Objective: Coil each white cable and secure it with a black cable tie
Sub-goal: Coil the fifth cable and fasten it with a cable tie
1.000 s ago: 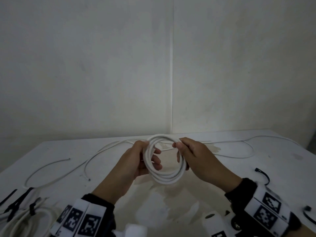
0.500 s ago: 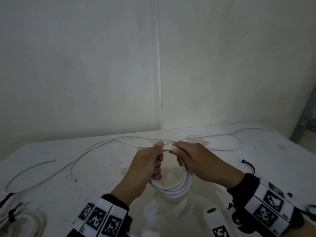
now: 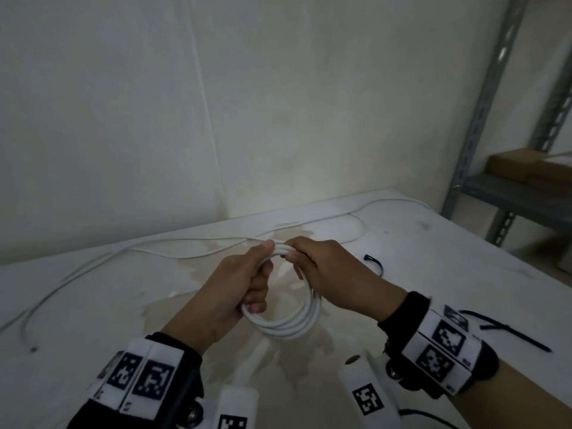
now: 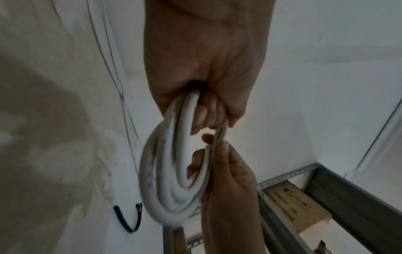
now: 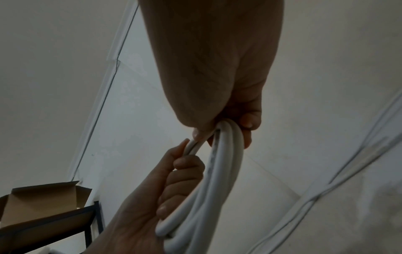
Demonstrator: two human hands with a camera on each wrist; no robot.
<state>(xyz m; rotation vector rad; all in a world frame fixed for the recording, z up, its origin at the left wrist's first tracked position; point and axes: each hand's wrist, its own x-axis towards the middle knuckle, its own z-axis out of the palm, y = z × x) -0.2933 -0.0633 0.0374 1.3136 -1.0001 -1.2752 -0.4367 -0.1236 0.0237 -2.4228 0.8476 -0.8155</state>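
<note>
A coiled white cable [image 3: 288,323] of several loops hangs above the white table [image 3: 102,308], held by both hands. My left hand [image 3: 244,280] grips the coil's left side, fingers curled through the loops [image 4: 169,171]. At the top of the coil my right hand [image 3: 322,264] pinches the loops between thumb and fingers [image 5: 219,154]. A black cable tie [image 3: 374,264] lies curved on the table just right of the right hand, also in the left wrist view [image 4: 130,221]. Another black tie [image 3: 507,328] lies straight beyond the right wrist.
More white cable [image 3: 148,249] trails loose across the back of the table from left to far right [image 3: 365,212]. A grey metal shelf [image 3: 510,196] with a cardboard box [image 3: 532,165] stands right of the table. A stained patch marks the tabletop under the coil.
The left hand slid up the coil to meet the right hand at its top. The head view swung right, bringing the shelf into sight.
</note>
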